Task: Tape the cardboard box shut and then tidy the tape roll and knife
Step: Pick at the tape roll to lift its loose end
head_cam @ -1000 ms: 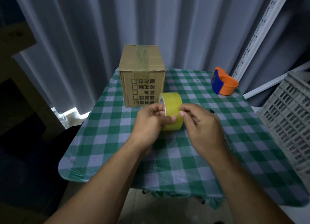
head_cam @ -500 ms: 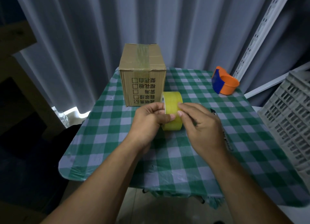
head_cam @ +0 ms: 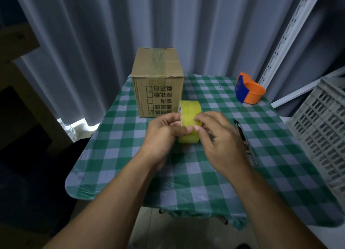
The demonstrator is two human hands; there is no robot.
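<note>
Left hand (head_cam: 164, 131) grips tape roll (head_cam: 190, 116); right hand (head_cam: 218, 136) pinches at its surface, hunting the loose end. Next: peel it free.

Yellow tape roll (head_cam: 190, 110), brown cardboard box (head_cam: 157, 67), green-and-white checked tablecloth (head_cam: 205, 174).
</note>
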